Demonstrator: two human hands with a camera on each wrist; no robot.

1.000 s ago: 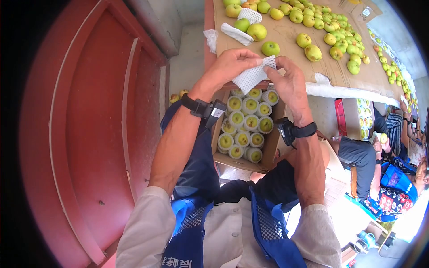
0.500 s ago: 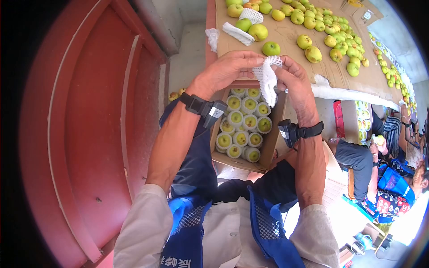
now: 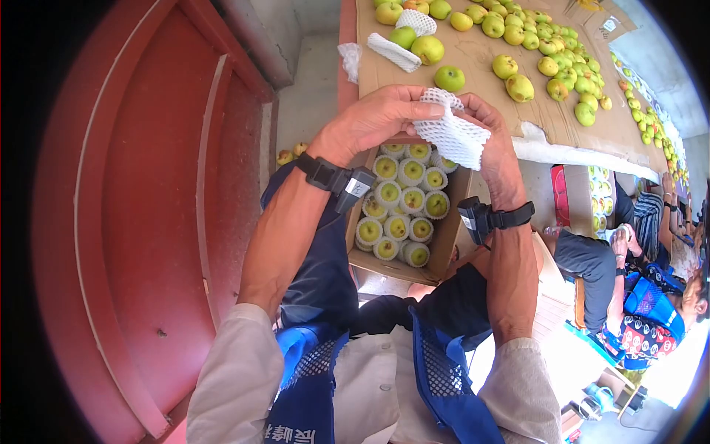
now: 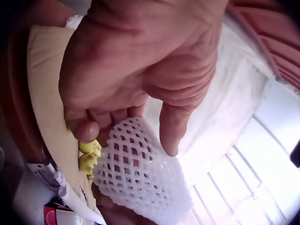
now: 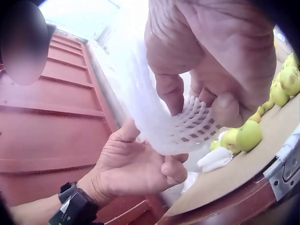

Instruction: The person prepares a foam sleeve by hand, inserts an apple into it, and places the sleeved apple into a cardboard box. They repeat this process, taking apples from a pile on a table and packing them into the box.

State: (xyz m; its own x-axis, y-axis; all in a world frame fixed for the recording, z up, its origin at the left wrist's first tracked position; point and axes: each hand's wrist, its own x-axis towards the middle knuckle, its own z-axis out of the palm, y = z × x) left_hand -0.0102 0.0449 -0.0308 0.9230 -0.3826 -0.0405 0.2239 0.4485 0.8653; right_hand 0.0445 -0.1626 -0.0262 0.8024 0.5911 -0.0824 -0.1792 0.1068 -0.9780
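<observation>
A white foam fruit net (image 3: 452, 135) hangs between the two hands above a cardboard box. My left hand (image 3: 373, 120) pinches its left end, thumb on the near side and fingers behind. At the other end my right hand (image 3: 500, 152) grips the mesh, partly hidden behind it in the head view. In the right wrist view the net (image 5: 159, 126) bulges open, with right-hand fingers at its mesh edge. Below, the cardboard box (image 3: 457, 214) holds rows of green apples (image 3: 412, 200), each in a white foam net.
A cardboard-covered table (image 3: 473, 70) carries many loose green apples (image 3: 566, 70), with a single apple (image 3: 449, 78) near its front edge. Two more foam nets lie there, one flat net (image 3: 393, 53). A red door (image 3: 140, 222) stands left; other people sit at right.
The foam net was spread flat, then bunched and hanging narrow, and now is spread wide again toward the right hand. Both hands stay in nearly the same place above the box.
</observation>
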